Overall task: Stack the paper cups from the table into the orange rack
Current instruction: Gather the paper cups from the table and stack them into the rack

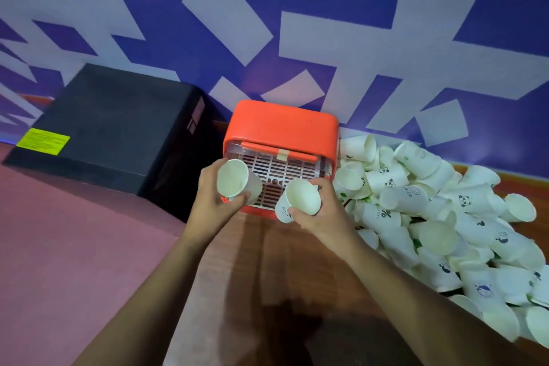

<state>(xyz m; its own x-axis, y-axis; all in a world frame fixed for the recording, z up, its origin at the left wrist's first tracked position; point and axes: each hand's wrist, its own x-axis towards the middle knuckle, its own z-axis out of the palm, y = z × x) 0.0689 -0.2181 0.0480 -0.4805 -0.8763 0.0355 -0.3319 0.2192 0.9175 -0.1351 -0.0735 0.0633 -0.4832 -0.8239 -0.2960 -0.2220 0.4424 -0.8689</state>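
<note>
each hand, left hand (pixel 212 199) and right hand (pixel 319 211), has its fingers wrapped around a white paper cup; the person should nest one cup squarely in the other before the orange plastic rack (pixel 282 134).

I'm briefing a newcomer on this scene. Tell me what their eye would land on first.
The orange rack stands out at centre, against the purple-and-white wall. Directly in front of it, the left hand and right hand each hold a paper cup, mouths toward the camera. A big pile of cups sprawls over the table to the right.
</note>
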